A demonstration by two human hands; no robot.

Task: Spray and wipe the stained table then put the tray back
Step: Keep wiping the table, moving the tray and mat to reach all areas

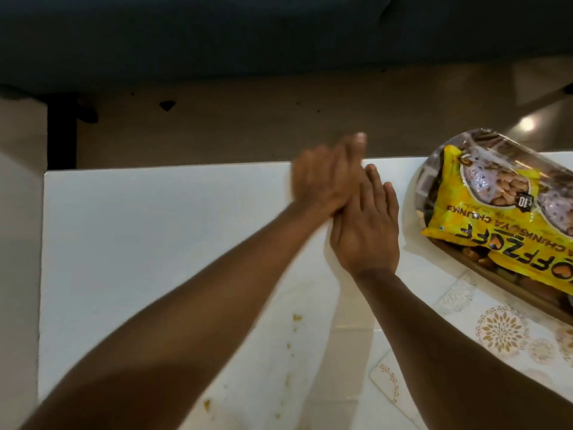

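Both hands empty, left hand [322, 178] and right hand [364, 225] flat, fingers straight, touching. Stains [297, 318] below them unwiped on the tabletop [139, 228]; probably needs spray next. Tray [496, 274] just right.

This looks like a home living room: a low white table [155, 231] stands before a dark blue-grey upholstered sofa [279, 35] on a beige tiled floor [279, 128]. A clear cover with gold floral prints [502, 330] lies on the tabletop, and a yellow packet of soya chunks [496, 212] sits in a wooden tray [511, 280]
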